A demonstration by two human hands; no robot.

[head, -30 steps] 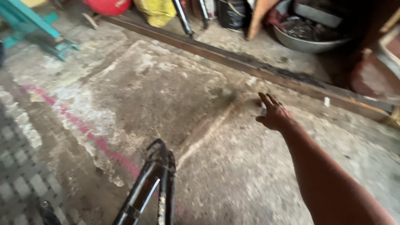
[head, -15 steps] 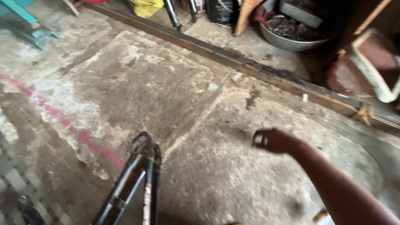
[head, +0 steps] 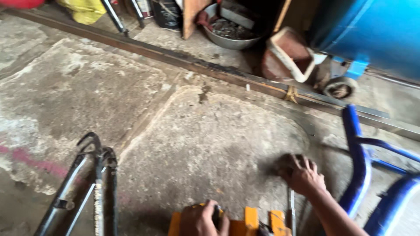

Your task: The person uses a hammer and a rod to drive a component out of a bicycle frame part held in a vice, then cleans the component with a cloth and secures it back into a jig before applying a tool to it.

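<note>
Concrete floor (head: 197, 131), cracked and stained, takes most of the view, and a long rusty steel bar (head: 210, 70) lies across it in the far part. On the right stands a blue tube frame (head: 356, 161), just beside the right hand (head: 302, 175). At the lower left lies a black metal frame (head: 94, 183). At the bottom edge is an orange tool (head: 245, 220), only partly in view.

The left hand (head: 203, 220) is closed around a dark handle on the orange tool. The right hand is pressed down on the floor with the fingers curled; I cannot tell if it grasps something, because the picture is blurred there.

As I judge it, the risk is the right hand: it rests near the orange tool and a thin metal strip (head: 291, 209), so a slip could pinch or cut the fingers. The blue tube frame is also close enough to knock the wrist.
</note>
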